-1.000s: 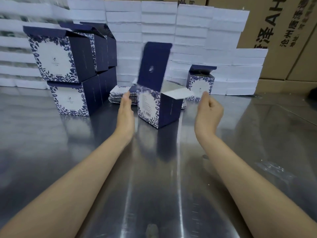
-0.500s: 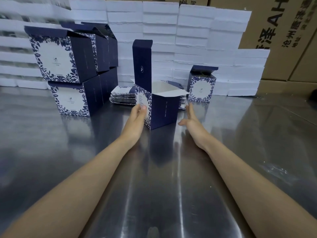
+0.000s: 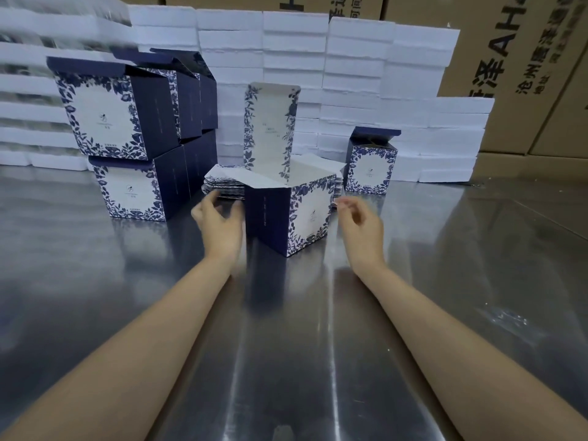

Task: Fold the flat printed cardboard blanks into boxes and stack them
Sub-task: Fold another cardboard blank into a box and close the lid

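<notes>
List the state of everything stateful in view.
centre box, upright, top open, one flap standing up
left hand, curled beside box, contact unclear
right hand, loosely curled, holding nothing
flat blanks, unfolded, piled behind box
stacked boxes, two high, top lids ajar
small box, upright, lid ajar

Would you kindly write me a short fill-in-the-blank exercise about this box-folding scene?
1. The middle box has its lid flap standing ____.
2. The stack on the left is ____ boxes high.
3. The flat blanks lie ____ the middle box.
Missing words: upright; two; behind.
</notes>
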Demonstrator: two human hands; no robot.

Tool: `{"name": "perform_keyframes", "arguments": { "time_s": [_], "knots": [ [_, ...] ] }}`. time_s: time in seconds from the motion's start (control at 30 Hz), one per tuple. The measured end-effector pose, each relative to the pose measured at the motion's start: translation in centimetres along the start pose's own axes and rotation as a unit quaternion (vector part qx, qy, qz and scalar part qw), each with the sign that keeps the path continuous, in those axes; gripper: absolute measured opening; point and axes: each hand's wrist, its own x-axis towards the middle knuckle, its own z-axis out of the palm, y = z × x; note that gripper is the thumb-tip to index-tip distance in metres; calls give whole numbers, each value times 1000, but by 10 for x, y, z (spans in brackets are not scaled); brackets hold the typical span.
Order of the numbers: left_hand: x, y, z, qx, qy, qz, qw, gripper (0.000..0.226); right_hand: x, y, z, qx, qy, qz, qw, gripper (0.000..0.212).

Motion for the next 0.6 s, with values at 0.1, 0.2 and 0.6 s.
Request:
{"name": "perform_keyframes", "arguments": {
  "time_s": [0.1, 0.2, 0.6],
  "knots": [
    [0, 8, 1, -144, -35, -12, 989, 33, 3, 0, 4, 43, -18, 44, 998, 33],
    [-5, 13, 6, -213, -110, -36, 970, 44, 1, 5, 5, 89, -90, 82, 989, 59],
    [-22, 14, 3, 58, -192, 301, 932, 67, -6, -3, 5, -66, -54, -207, 975, 57]
  ]
}}
